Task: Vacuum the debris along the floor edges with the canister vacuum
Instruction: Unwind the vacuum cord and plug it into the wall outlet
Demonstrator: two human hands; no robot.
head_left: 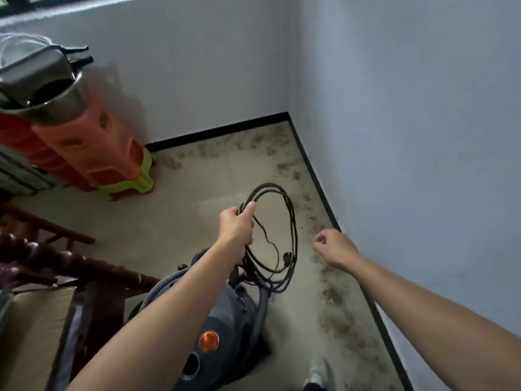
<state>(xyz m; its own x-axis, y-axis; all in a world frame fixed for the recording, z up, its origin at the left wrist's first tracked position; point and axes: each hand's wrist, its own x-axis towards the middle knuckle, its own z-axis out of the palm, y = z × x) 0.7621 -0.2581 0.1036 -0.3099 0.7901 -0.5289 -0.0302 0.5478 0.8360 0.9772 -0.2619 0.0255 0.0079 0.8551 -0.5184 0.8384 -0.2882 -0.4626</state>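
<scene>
A band of brown, crumbly debris (332, 294) lines the beige tiled floor (174, 210) along the black skirting, from the upper centre of the frame down the right side, none of it yet vacuumed. The grey canister vacuum with an orange button (234, 314) stands at lower centre, just left of that band. Above it hangs a coiled black power cord (294, 230), its plug (287, 254) dangling inside the loops. If dropped carelessly, the coil could tangle or drag through the debris and scatter it. A loop might also snag on the canister and tip it. The left hand (236, 227) grips the bundled coil, its fingers (249, 207) wrapped tight around the strands. The right hand (335, 249), at centre right near the wall, holds nothing, and its fingers (321, 239) are loosely curled.
</scene>
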